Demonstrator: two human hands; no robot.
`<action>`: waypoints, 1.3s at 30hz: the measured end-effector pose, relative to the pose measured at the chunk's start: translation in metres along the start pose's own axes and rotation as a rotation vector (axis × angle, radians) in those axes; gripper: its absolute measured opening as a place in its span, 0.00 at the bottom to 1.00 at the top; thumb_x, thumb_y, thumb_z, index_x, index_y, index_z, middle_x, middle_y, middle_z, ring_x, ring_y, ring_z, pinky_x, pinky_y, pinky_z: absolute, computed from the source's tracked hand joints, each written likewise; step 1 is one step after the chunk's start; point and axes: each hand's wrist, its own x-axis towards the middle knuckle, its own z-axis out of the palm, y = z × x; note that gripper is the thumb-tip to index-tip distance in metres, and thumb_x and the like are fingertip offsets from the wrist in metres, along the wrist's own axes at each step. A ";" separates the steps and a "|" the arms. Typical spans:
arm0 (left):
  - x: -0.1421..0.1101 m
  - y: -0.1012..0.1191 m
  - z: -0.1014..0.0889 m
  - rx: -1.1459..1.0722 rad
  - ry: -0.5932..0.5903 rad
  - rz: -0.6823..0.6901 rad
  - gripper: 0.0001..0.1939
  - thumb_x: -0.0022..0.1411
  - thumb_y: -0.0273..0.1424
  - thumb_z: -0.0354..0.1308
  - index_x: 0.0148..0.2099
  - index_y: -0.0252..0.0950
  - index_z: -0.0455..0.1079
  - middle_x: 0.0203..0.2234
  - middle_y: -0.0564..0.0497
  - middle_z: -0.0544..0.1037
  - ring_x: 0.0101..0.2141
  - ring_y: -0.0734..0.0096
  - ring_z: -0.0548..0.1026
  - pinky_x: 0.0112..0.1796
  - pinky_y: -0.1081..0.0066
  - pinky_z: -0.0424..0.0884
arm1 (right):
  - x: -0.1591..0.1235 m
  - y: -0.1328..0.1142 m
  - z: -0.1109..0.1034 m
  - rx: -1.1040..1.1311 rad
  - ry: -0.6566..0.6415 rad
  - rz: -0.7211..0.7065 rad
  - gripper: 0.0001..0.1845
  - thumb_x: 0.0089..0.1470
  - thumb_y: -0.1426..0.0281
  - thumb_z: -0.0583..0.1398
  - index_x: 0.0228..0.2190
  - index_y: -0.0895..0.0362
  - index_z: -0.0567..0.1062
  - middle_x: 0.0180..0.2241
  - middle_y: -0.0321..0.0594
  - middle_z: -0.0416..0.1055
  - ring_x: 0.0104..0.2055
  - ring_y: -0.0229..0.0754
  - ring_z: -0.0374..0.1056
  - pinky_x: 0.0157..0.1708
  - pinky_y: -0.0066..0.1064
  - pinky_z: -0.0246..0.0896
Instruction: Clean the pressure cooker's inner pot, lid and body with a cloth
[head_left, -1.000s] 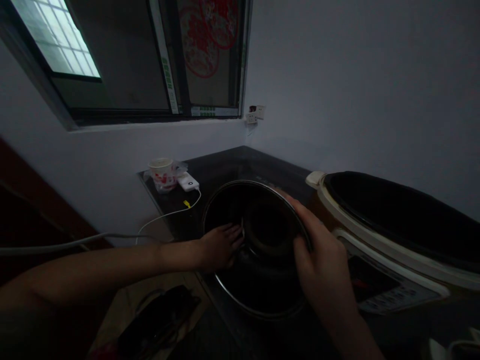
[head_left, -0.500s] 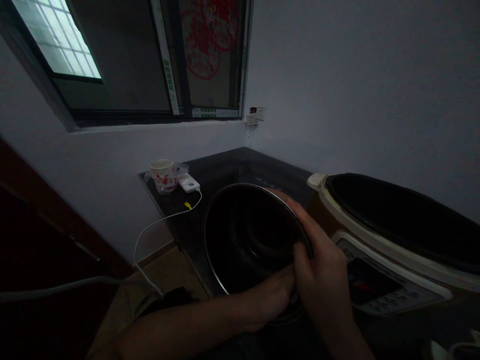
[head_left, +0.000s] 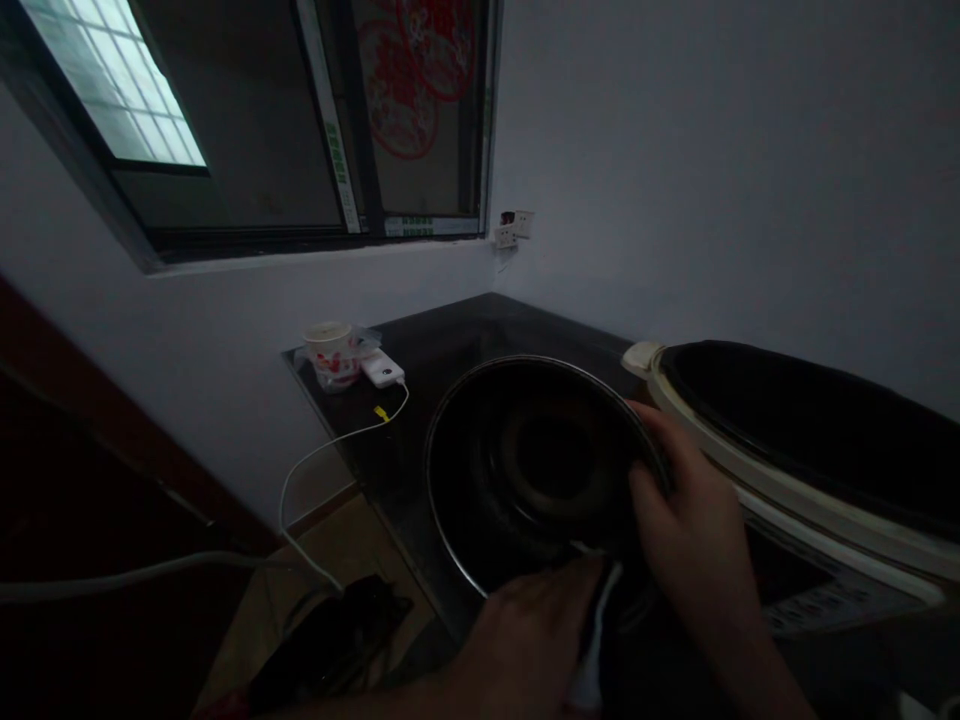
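Observation:
A dark inner pot (head_left: 480, 520) with a shiny rim is tilted above the black counter, its opening toward me. My right hand (head_left: 694, 510) grips the right side of the rim, thumb inside and fingers behind. At the near rim, my left hand (head_left: 532, 625) is closed on a dark cloth with a white edge (head_left: 596, 630); its fingertips are hidden by the dim light. Just right of the pot stands a large rice cooker (head_left: 810, 510) with a pale rim and a front panel; its wide top is uncovered and dark inside.
On the counter (head_left: 465, 330) at the back left are a paper cup (head_left: 332, 355) in a plastic bag and a white device (head_left: 382, 368) with a cable (head_left: 315, 452) hanging over the edge. A dark bag-like object (head_left: 330, 640) is below. Sockets (head_left: 514, 228) sit in the wall corner.
My left hand has moved from the pot's left inside, across to its right side, and now to the near rim, where the cloth shows. The pot and right hand have shifted slightly right.

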 end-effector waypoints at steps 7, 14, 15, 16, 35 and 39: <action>-0.010 -0.028 -0.005 0.427 0.051 0.095 0.21 0.67 0.25 0.48 0.61 0.34 0.59 0.55 0.44 0.72 0.52 0.63 0.73 0.51 0.65 0.70 | 0.001 -0.001 -0.011 0.003 -0.051 0.060 0.16 0.51 0.69 0.56 0.44 0.53 0.72 0.43 0.44 0.75 0.45 0.50 0.72 0.46 0.44 0.67; -0.021 -0.037 -0.048 0.588 -0.099 0.220 0.17 0.64 0.23 0.52 0.55 0.35 0.63 0.47 0.43 0.77 0.46 0.65 0.76 0.46 0.69 0.72 | 0.006 0.005 -0.016 0.042 -0.057 0.093 0.18 0.53 0.67 0.57 0.46 0.54 0.71 0.46 0.46 0.75 0.47 0.50 0.72 0.47 0.44 0.67; -0.022 -0.037 -0.050 0.609 -0.107 0.237 0.16 0.64 0.23 0.52 0.54 0.35 0.64 0.46 0.43 0.77 0.46 0.66 0.76 0.46 0.69 0.72 | 0.007 0.006 -0.016 0.053 -0.052 0.088 0.18 0.53 0.67 0.57 0.47 0.54 0.72 0.47 0.46 0.74 0.48 0.50 0.71 0.48 0.44 0.67; -0.023 -0.038 -0.051 0.633 -0.109 0.251 0.16 0.64 0.23 0.52 0.54 0.35 0.64 0.46 0.43 0.77 0.46 0.65 0.76 0.46 0.69 0.72 | 0.008 0.007 -0.016 0.061 -0.045 0.077 0.19 0.53 0.67 0.57 0.47 0.55 0.72 0.47 0.46 0.74 0.49 0.50 0.71 0.49 0.44 0.66; -0.041 -0.042 -0.064 0.912 -0.152 0.308 0.21 0.63 0.25 0.53 0.58 0.27 0.63 0.52 0.37 0.73 0.50 0.56 0.74 0.50 0.62 0.69 | 0.009 0.009 -0.016 0.241 -0.136 0.049 0.21 0.51 0.73 0.55 0.47 0.55 0.75 0.47 0.41 0.75 0.49 0.48 0.71 0.51 0.42 0.66; -0.035 -0.042 -0.089 0.673 -0.240 0.336 0.37 0.58 0.48 0.57 0.61 0.27 0.60 0.57 0.34 0.68 0.56 0.54 0.68 0.55 0.62 0.63 | 0.004 0.002 -0.013 0.188 -0.136 0.033 0.23 0.51 0.74 0.53 0.49 0.55 0.74 0.49 0.42 0.74 0.51 0.48 0.70 0.52 0.44 0.64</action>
